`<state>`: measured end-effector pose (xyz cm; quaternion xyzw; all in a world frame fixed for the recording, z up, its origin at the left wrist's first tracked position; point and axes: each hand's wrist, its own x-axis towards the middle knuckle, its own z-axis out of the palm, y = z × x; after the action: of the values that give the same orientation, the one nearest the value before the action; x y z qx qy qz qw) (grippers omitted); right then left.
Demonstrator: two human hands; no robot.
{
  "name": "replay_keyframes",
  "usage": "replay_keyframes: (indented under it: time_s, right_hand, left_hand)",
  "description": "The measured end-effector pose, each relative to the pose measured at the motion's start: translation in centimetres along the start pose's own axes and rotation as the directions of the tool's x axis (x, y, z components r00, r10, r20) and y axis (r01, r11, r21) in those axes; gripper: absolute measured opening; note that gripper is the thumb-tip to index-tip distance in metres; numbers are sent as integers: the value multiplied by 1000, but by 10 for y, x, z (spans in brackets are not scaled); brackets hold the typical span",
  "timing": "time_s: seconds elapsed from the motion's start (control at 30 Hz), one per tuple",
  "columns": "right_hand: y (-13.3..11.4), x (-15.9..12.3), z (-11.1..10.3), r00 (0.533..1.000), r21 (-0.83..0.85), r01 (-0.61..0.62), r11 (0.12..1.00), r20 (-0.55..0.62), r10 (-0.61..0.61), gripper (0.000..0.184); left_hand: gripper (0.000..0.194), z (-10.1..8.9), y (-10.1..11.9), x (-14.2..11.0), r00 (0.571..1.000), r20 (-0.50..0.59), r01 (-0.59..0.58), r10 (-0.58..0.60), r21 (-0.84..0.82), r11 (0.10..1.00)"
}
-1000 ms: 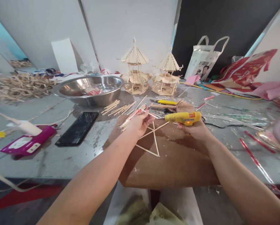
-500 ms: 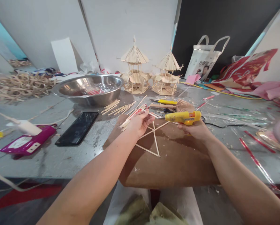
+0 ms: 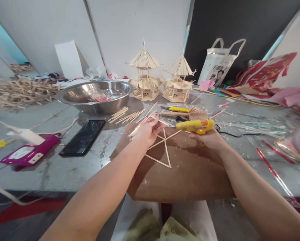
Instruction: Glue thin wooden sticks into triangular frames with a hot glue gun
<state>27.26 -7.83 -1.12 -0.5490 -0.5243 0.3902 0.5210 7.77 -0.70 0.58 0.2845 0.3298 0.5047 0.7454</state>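
Note:
My right hand (image 3: 209,139) is wrapped round a yellow hot glue gun (image 3: 194,126), whose nozzle points left at my left hand (image 3: 152,130). The fingers of my left hand are pinched on a thin wooden stick (image 3: 165,123), and its free end reaches close to the nozzle. Below the hands, a frame of glued sticks (image 3: 167,152) lies on a brown board (image 3: 185,180), crossing at one joint and meeting in a point nearer me. More loose sticks and a red-and-white wrapper lie behind my left hand, partly covered by it.
Two stick pagodas (image 3: 145,88) stand at the back beside a steel basin (image 3: 94,107). A phone (image 3: 82,138) and a purple pack (image 3: 30,152) lie left. Behind the board are loose sticks (image 3: 118,114) and a yellow cutter (image 3: 178,109). Clear-and-red glue strips (image 3: 275,174) lie right.
The glue gun and my right hand have shifted very slightly left, toward the stick. My left hand has barely moved and keeps its pinch.

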Motion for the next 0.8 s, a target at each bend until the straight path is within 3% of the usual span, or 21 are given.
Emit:
replay_keyframes:
  time_s: [0.6,0.8]
  right_hand:
    - [5,0,-1,999,56,22,998,32,-23,25]
    - [3,3,-3,1000,123,23,992,-3,-23,28]
  left_hand:
    - [10,-1,-1,-2,998,47,-32,31,33,999]
    - [10,1,-1,-9,981,191,-59,23,189,980]
